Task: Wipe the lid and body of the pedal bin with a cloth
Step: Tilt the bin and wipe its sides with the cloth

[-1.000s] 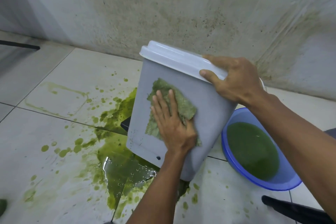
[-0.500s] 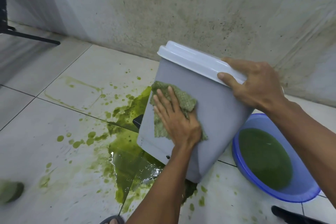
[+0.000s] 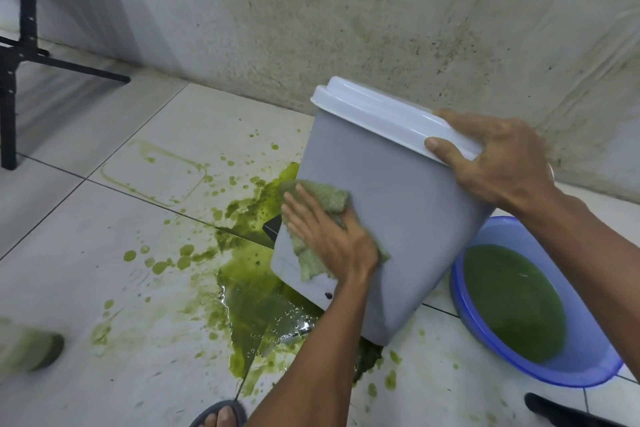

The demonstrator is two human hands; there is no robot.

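Observation:
A grey pedal bin [image 3: 398, 204] with a white lid [image 3: 381, 111] is tilted to the right on a tiled floor, resting on its lower right corner. My left hand [image 3: 329, 236] presses a green-stained cloth [image 3: 325, 198] flat against the bin's lower left side, near its edge. My right hand [image 3: 495, 156] grips the right end of the lid and rim and holds the bin tilted. The black pedal [image 3: 272, 229] peeks out behind the bin's left edge.
A green puddle [image 3: 256, 305] and splashes spread over the tiles under and left of the bin. A blue basin [image 3: 588, 371] of green liquid sits at the right. A black stand [image 3: 20, 55] is at far left, a sandalled foot [image 3: 218, 416] at bottom, a stained wall behind.
My left hand has slid the cloth leftward and down to the bin's lower left edge. The view has shifted left, so the bin sits further right in frame. My right hand keeps its grip.

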